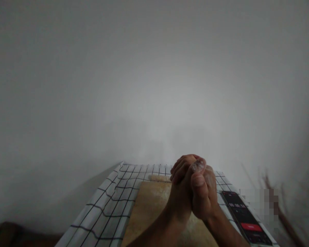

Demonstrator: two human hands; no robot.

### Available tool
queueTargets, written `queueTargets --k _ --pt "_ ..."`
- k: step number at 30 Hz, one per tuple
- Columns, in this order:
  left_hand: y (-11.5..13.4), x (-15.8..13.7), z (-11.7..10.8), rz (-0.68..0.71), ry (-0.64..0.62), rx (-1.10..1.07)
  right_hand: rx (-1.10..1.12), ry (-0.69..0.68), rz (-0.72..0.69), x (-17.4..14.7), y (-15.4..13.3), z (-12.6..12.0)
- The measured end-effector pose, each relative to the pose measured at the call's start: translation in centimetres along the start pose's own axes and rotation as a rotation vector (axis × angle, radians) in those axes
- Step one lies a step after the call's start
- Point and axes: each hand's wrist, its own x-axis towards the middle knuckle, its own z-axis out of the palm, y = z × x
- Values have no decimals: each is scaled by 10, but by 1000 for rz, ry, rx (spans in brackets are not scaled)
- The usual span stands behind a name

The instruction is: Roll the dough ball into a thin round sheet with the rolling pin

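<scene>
My left hand [182,176] and my right hand [206,192] are clasped together, raised over a wooden board [146,206]. Their fingers wrap round each other and the thumbs lie side by side near the top. White powder coats the tip of one thumb and some of the skin. Whatever lies between the palms, if anything, is hidden. Pale powdery patches mark the board's surface beneath the hands.
A white cloth with black grid lines [110,209] covers the table. Beyond the board lies a narrow pale wooden piece [159,178]. To the right rests a phone [243,214] showing a running-time display and a red button. A plain wall [154,85] stands behind.
</scene>
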Motion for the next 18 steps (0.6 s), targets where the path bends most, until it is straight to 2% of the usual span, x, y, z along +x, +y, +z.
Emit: queueTargets --k 2,4,6,8,10,13,16,18 --pt "9 3 1 -50 -72 -58 -120 29 -19 2 2 -4" --pt "23 3 1 -79 -97 -77 -250 126 -33 7 3 -10" --pt "36 1 -2 -115 -114 -48 -324 246 14 13 2 -18" --pt "42 -1 -5 -156 -174 -16 -326 352 75 20 2 -26" --pt "41 0 -7 -172 -230 -11 -267 412 79 24 5 -31" --pt "36 4 -8 -158 -187 -43 -161 354 17 23 8 -29" --pt "34 10 -9 -149 -39 -132 -172 173 7 14 6 -11" --pt "34 15 -12 -158 71 -250 -236 120 -8 8 4 3"
